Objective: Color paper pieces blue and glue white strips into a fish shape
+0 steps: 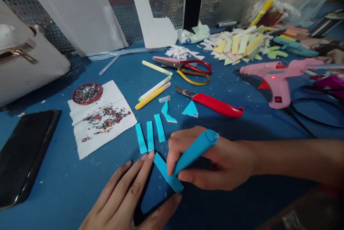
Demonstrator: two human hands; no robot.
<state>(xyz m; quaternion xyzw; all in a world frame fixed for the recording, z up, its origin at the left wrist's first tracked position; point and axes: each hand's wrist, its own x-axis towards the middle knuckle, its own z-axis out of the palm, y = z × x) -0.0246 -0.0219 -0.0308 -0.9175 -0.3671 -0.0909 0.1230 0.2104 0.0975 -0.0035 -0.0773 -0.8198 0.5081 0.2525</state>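
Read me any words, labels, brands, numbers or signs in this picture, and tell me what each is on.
Nothing can be read for certain.
Pink glue gun: small marks on its side, too blurred to read.
Yellow tube at the back: printing, too blurred.
White packet at the back: blue mark, too small.

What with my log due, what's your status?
Right hand: gripping blue cylindrical stick over flat blue rectangular strip. Left hand: fingertip and thumb by strip's ends. No obstruction seen; red-handled, metal-bladed cutter lies beyond.
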